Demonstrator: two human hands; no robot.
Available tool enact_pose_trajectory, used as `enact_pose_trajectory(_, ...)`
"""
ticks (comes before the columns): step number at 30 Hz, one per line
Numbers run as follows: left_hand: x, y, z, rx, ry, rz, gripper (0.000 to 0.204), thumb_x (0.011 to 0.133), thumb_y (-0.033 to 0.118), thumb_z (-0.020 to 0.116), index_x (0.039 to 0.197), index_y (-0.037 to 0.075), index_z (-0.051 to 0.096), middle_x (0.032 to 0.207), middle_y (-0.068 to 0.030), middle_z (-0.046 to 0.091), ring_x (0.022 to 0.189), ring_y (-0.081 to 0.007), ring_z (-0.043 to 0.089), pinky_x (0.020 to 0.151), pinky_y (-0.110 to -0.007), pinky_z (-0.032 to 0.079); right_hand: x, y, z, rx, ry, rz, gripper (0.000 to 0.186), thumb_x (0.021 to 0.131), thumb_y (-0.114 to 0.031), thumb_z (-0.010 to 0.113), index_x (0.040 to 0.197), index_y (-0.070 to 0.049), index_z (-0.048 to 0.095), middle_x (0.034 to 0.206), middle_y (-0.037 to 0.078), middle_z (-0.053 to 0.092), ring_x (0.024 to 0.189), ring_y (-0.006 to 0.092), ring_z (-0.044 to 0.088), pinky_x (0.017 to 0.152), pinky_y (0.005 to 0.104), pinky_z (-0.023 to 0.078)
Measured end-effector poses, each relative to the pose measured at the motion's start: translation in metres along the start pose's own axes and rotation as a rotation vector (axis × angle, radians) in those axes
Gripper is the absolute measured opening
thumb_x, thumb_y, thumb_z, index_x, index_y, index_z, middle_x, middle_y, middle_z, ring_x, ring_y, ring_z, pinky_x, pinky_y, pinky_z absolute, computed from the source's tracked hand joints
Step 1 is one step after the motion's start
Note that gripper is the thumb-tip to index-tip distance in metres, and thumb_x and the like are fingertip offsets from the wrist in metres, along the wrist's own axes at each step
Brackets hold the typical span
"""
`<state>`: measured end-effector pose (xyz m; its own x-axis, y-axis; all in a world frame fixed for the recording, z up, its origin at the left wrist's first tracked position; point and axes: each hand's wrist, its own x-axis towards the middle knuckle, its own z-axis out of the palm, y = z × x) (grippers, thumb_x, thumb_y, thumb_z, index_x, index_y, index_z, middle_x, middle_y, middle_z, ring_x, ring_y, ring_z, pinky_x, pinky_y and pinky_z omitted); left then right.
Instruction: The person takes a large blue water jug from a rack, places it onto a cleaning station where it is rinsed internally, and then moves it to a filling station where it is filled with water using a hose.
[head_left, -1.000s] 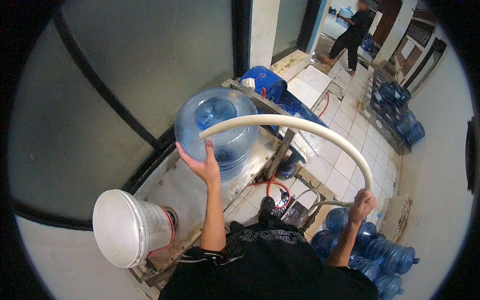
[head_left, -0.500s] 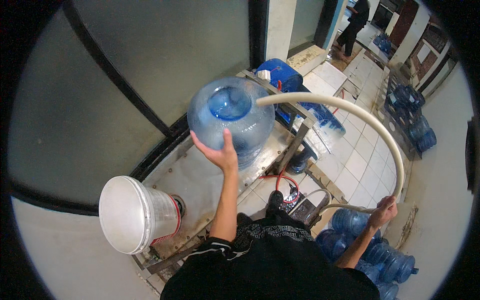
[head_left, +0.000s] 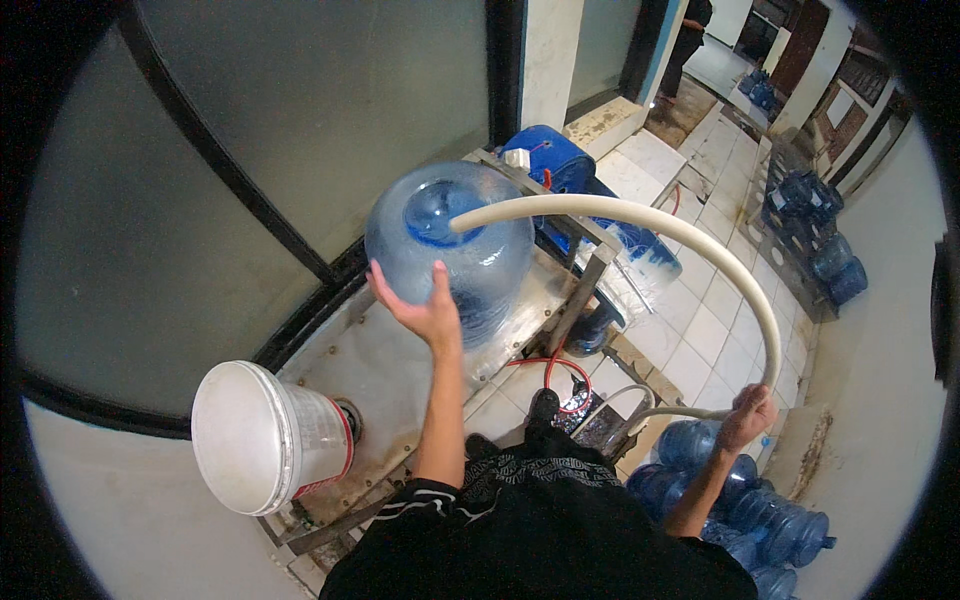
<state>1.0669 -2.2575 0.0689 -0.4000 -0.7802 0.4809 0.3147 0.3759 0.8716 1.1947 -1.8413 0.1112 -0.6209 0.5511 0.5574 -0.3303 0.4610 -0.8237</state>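
Note:
A big clear-blue water jug stands on a metal bench, a round darker-blue hollow on its top. Against its near side rests my left hand, thumb and fingers spread over the curved wall, holding it. My right hand, at the right, is closed around a cream hose. The hose arches over to the jug, its free end over the right part of the hollow. Whether water runs from it I cannot tell.
A white bucket sits at the bench's left end, beside the wall. Blue drums lie beyond the bench. Several water jugs are piled at lower right, and more stand farther back. A red hose loops on the floor; a person stands far off.
The hose end has moved left, from the hollow's right rim to over the hollow. My right hand has shifted slightly left; my left hand stays on the jug.

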Motion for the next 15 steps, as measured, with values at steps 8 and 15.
enact_pose_trajectory(8,0.053,-0.016,-0.027,-0.269,0.085,-0.247,0.083,0.068,0.017,0.079,0.137,0.001,0.036,0.142,-0.0249,0.031,0.136,-0.0354,0.022,0.111,-0.045,0.019,-0.006,0.002,0.023,-0.054,-0.134,-0.038,0.059,0.091,-0.053,0.048,0.057,-0.006,0.039,0.051,-0.003,0.035,0.047,0.0077,0.032,0.042,0.0280,0.021)
enact_pose_trajectory(15,0.016,-0.019,-0.002,0.052,-0.013,0.216,0.076,0.075,0.022,0.075,0.137,0.001,0.037,0.144,-0.0215,0.030,0.136,-0.0366,0.023,0.109,-0.046,0.023,-0.001,0.000,0.026,-0.037,-0.182,-0.117,0.052,0.094,-0.046,0.049,0.060,-0.009,0.039,0.053,-0.004,0.035,0.047,0.0052,0.031,0.042,0.0228,0.021)
